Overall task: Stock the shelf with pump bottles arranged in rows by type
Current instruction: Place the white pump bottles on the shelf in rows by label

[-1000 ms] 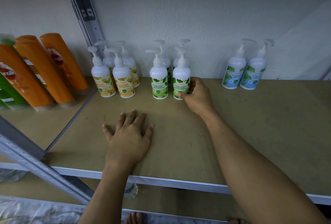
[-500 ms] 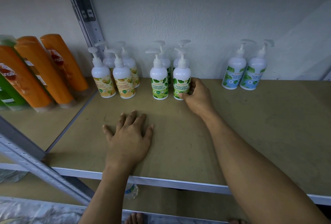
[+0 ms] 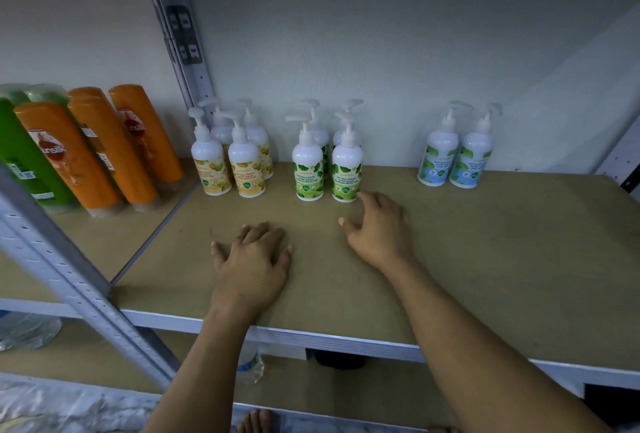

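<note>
On the tan shelf board (image 3: 485, 276) stand white pump bottles in groups. Several yellow-label bottles (image 3: 246, 165) sit at the back left, several green-label bottles (image 3: 346, 172) in the middle, and two blue-label bottles (image 3: 465, 158) at the back right by the wall. My left hand (image 3: 252, 259) lies flat on the board, fingers spread, holding nothing. My right hand (image 3: 379, 228) hovers just in front of the right front green-label bottle, fingers relaxed and apart from it.
Orange shampoo bottles (image 3: 104, 152) and green ones (image 3: 24, 155) lean on the neighbouring shelf at left. A grey metal upright (image 3: 79, 280) crosses the front left, another upright (image 3: 180, 34) stands at the back. Water bottles (image 3: 27, 328) lie on the lower shelf.
My right hand has let go of the right front green-label bottle and drawn back toward me. The left hand stays flat in place.
</note>
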The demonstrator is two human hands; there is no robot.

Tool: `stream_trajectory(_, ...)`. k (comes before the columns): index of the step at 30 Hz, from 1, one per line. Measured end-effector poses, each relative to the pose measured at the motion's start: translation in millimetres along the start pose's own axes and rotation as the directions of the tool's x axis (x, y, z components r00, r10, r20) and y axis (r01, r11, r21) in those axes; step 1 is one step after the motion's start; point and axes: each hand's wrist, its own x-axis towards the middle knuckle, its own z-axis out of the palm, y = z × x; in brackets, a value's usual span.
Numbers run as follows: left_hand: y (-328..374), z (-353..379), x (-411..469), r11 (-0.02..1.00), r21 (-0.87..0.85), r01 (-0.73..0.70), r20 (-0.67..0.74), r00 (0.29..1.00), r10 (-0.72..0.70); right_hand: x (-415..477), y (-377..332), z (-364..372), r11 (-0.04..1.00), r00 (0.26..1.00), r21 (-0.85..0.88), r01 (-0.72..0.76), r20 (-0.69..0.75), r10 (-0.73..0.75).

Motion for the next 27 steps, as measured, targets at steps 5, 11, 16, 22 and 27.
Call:
stream_trajectory(5, -8, -14, -32, 1.000, 0.002, 0.006, 0.076, 0.997, -0.007, -64, -10, -24, 0.969, 0.936, -0.111, 0.219, 0.305, -0.176)
stream_trajectory(11, -30, -45, -107, 1.000, -0.013, -0.027, 0.169, 0.985, 0.029, -130, -33, -69, 0.951, 0.851, -0.119, 0.285, 0.487, -0.194)
stream_trajectory(16, -61, -74, -201, 0.993, -0.115, 0.029, 0.194, 0.981, -0.007, -190, -75, -91, 0.908, 0.753, -0.043, 0.416, 0.577, -0.317)
stream_trajectory(22, -116, -83, -337, 0.971, -0.134, 0.198, 0.215, 0.962, -0.166, -271, -144, -79, 0.833, 0.560, 0.102, 0.544, 0.695, -0.451)
stream_trajectory(27, -174, -70, -453, 0.911, -0.118, 0.395, 0.262, 0.897, -0.355, -342, -195, -32, 0.772, 0.365, 0.208, 0.601, 0.787, -0.497)
